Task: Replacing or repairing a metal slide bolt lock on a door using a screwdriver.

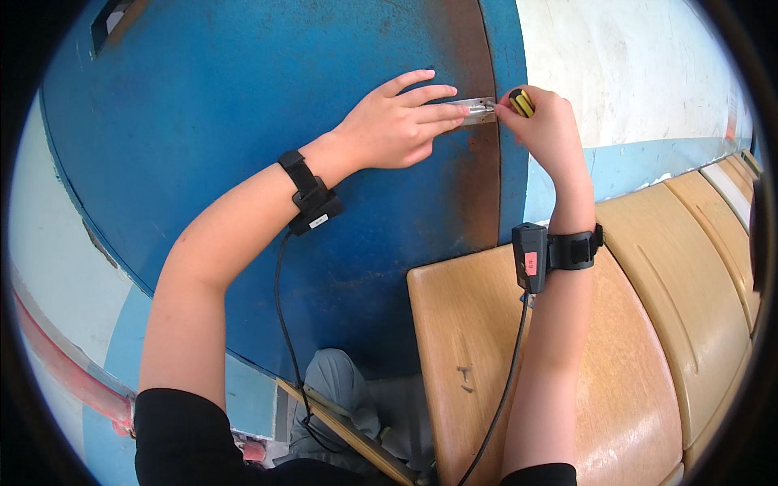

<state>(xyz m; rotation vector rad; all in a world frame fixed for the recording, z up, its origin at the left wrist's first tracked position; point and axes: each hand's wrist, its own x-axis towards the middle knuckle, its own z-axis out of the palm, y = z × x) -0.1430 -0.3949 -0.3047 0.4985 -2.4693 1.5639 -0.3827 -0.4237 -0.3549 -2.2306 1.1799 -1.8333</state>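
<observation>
Metal latch (480,111): lies lengthwise left to right, partly under spread left hand (393,125), ending at fingertips of right hand (553,125) curled around yellow-and-black handle (521,103).

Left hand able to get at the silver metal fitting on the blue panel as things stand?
Looks like yes: the left hand lies over the near end of the silver metal fitting, nothing visibly blocking. The right hand, gripping a yellow-and-black handle, crowds the other end.
</observation>
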